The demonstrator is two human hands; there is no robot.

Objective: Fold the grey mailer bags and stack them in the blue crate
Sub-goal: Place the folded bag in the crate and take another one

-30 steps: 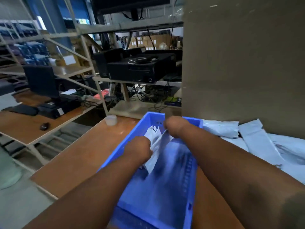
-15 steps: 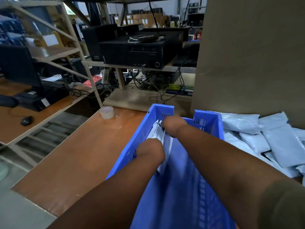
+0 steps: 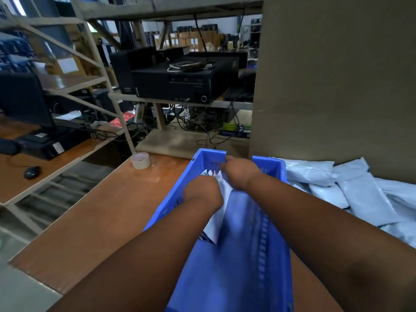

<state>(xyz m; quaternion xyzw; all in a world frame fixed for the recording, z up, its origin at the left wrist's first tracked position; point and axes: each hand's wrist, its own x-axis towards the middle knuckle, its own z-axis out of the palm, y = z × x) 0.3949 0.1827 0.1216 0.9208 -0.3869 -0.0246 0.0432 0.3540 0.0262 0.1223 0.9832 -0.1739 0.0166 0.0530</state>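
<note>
folded grey mailer bags [image 3: 216,212], apparently upright, inside blue crate [image 3: 247,255].

One blue plastic crate [image 3: 273,255], two bare hands inside it, left hand [image 3: 201,194] and right hand [image 3: 242,173]; one roll of pale tape [image 3: 140,160]; one black computer mouse [image 3: 32,172]; loose grey mailer bags [image 3: 351,194] piled, count unclear.

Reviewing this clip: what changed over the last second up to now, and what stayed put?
Little changed. Both hands stay inside the blue crate, the left hand and right hand keeping their grip on the folded mailer bags, which have settled from loosely fanned to upright against the crate's left wall. The head camera shifted, so the view differs. The loose bag pile and tape roll stayed where they were.
</note>
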